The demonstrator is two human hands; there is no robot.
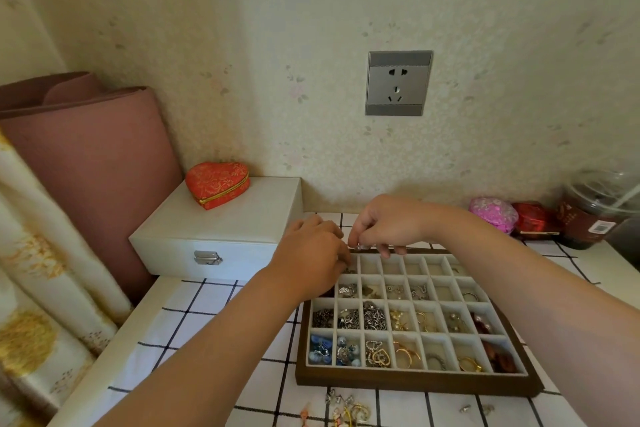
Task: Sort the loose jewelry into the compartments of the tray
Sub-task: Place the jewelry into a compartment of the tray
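Tray [415,383] corner hidden by left hand [311,253], grip unclear, right hand [388,225] pinching silver piece [362,246]

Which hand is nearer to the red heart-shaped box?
Left. The left hand is over the far-left corner of the tray, beside the white jewelry box that carries the red heart-shaped box; the right hand is farther right, over the tray's back edge.

Cream floral-papered wall [311,28], fitted with grey socket plate [398,83]. Below: white black-gridded tablecloth [194,308]; white latched case [221,229] against wall, topped by red heart-shaped box [217,184]. Far left: rolled pink mat [86,166], yellow-patterned curtain [34,288].
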